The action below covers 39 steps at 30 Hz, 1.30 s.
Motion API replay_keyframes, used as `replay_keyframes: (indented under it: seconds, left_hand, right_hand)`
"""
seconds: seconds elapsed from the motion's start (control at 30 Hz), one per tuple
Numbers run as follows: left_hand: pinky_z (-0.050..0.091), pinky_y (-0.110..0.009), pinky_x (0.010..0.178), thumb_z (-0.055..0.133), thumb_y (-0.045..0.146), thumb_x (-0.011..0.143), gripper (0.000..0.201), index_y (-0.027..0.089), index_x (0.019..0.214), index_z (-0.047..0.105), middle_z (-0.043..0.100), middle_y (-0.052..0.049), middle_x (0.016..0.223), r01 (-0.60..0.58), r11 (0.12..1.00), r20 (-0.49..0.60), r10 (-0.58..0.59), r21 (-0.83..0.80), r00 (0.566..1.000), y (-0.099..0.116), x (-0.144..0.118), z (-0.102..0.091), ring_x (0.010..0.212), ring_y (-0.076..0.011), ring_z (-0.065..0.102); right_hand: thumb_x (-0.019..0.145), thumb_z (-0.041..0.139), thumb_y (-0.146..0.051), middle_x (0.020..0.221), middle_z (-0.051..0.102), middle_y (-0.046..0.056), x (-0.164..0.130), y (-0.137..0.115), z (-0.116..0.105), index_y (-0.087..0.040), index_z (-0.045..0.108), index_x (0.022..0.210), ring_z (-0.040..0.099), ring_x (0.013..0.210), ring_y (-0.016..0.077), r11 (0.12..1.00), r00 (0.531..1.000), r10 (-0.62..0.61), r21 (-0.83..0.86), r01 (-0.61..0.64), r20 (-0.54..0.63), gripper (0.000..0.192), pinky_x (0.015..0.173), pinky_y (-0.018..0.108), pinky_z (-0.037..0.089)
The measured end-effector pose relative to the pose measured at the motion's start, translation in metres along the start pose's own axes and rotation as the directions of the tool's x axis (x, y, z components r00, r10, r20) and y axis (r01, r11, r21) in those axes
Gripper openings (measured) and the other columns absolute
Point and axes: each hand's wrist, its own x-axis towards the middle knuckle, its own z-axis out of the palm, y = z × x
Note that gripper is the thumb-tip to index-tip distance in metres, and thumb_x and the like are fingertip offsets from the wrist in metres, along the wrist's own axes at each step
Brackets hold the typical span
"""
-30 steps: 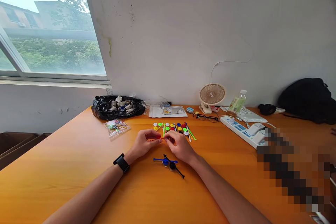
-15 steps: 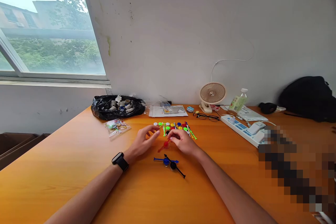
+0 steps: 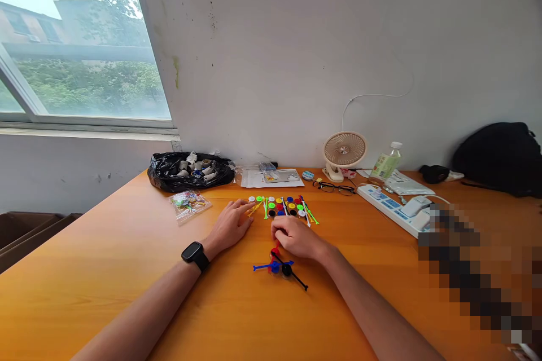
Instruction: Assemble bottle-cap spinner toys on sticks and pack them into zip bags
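My right hand (image 3: 298, 236) has its fingers curled in a pinch over the upper end of a red arrow spinner (image 3: 275, 251), whose lower part lies against two others. These are a blue arrow spinner (image 3: 263, 267) and a black arrow spinner (image 3: 287, 270), crossing each other on the table. My left hand (image 3: 230, 225), a black watch on its wrist, rests open on the wood with fingers stretched out. Its fingertips are at a yellow arrow (image 3: 256, 206); whether they touch it I cannot tell. Beyond both hands lie several coloured round discs (image 3: 279, 207) and loose arrows (image 3: 312, 212) in a group.
Left of the discs are a clear bag of small coloured parts (image 3: 188, 206) and a black plastic bag (image 3: 163, 177). Toward the wall stand papers (image 3: 254, 179), glasses (image 3: 336, 188), a small fan (image 3: 345, 149) and a bottle (image 3: 387, 162). A power strip (image 3: 387, 210) lies to the right.
My right hand has brought the red spinner nearer to me, against the blue and black ones, which have shifted slightly. My left hand has lowered, its fingers straighter beside the yellow arrow.
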Motion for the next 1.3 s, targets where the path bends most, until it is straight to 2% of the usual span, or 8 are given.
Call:
replay_keyframes:
  seconds: [0.13,0.27,0.8,0.9,0.97,1.1,1.2,1.3]
  left_hand:
    - [0.051,-0.039,0.102,0.059,0.029,0.098,0.026,0.025,0.121,0.071,0.065,-0.011,0.126,0.002,1.0,-0.015,-0.003,-0.029,1.0,0.004,0.0,-0.001,0.117,-0.027,0.063]
    - [0.053,-0.038,0.087,0.058,0.028,0.098,0.011,0.021,0.102,0.066,0.068,-0.009,0.104,0.038,0.999,0.022,-0.038,-0.004,0.999,0.006,0.0,-0.001,0.099,-0.0262,0.064]
    - [0.049,-0.032,0.071,0.057,0.02,0.093,0.009,0.02,0.09,0.065,0.066,-0.007,0.092,0.108,0.993,-0.023,-0.107,0.052,0.994,0.009,0.0,0.003,0.079,-0.0206,0.064]
    - [0.048,-0.03,0.068,0.057,0.023,0.096,0.01,0.02,0.091,0.065,0.064,-0.005,0.091,0.076,0.996,-0.036,-0.078,-0.055,0.996,0.021,0.0,0.0,0.073,-0.0177,0.06]
    - [0.048,-0.029,0.069,0.055,0.026,0.099,0.013,0.02,0.092,0.065,0.064,-0.005,0.092,0.022,0.992,-0.056,-0.029,-0.12,0.998,0.033,0.0,-0.002,0.075,-0.0169,0.059]
    - [0.05,-0.028,0.075,0.054,0.028,0.101,0.015,0.022,0.098,0.067,0.064,-0.005,0.098,-0.05,0.98,-0.074,0.036,-0.193,0.997,0.052,-0.003,-0.005,0.079,-0.0157,0.059]
    - [0.051,-0.027,0.073,0.059,0.03,0.1,0.013,0.023,0.107,0.066,0.065,-0.005,0.104,-0.028,0.964,-0.113,-0.002,-0.263,0.994,0.055,-0.004,-0.003,0.078,-0.014,0.06]
    - [0.054,-0.026,0.072,0.071,0.035,0.093,0.017,0.021,0.102,0.067,0.066,-0.004,0.1,0.029,0.919,-0.132,-0.088,-0.393,0.987,0.05,-0.003,0.003,0.079,-0.0146,0.063]
  right_hand:
    - [0.085,0.048,-0.003,0.084,0.066,0.002,0.002,0.001,0.0,-0.02,0.063,0.08,0.06,0.078,0.0167,0.999,0.997,-0.016,-0.051,0.013,-0.076,0.024,0.071,0.027,0.04]
    - [0.087,0.047,-0.003,0.088,0.067,0.003,0.002,0.001,0.001,-0.02,0.064,0.085,0.061,0.082,0.0183,0.992,0.994,-0.039,-0.122,0.026,-0.105,0.025,0.075,0.029,0.041]
    - [0.089,0.049,-0.004,0.091,0.073,0.005,0.003,0.004,0.005,-0.021,0.069,0.091,0.066,0.086,0.0202,0.99,0.982,-0.029,-0.139,0.003,-0.187,0.027,0.079,0.03,0.044]
    - [0.092,0.053,-0.011,0.089,0.075,0.005,0.006,0.006,0.006,-0.021,0.071,0.092,0.067,0.083,0.0206,0.997,0.961,0.064,-0.024,-0.074,-0.27,0.021,0.075,0.031,0.047]
    - [0.095,0.057,-0.023,0.087,0.075,0.006,0.009,0.007,0.007,-0.02,0.072,0.094,0.067,0.078,0.0204,0.984,0.947,0.143,0.145,-0.105,-0.287,0.015,0.07,0.031,0.048]
    - [0.093,0.065,-0.048,0.087,0.075,0.006,0.015,0.006,0.008,-0.018,0.072,0.092,0.068,0.08,0.0205,0.874,0.949,0.202,0.481,-0.063,-0.244,0.031,0.069,0.031,0.052]
    - [0.089,0.068,-0.058,0.088,0.075,0.006,0.017,0.004,0.007,-0.019,0.067,0.088,0.069,0.078,0.019,0.795,0.941,0.238,0.605,-0.047,-0.24,0.039,0.067,0.03,0.053]
    - [0.086,0.071,-0.061,0.091,0.076,0.006,0.016,0.001,0.006,-0.021,0.058,0.087,0.07,0.071,0.0168,0.706,0.925,0.304,0.705,-0.057,-0.229,0.042,0.063,0.029,0.054]
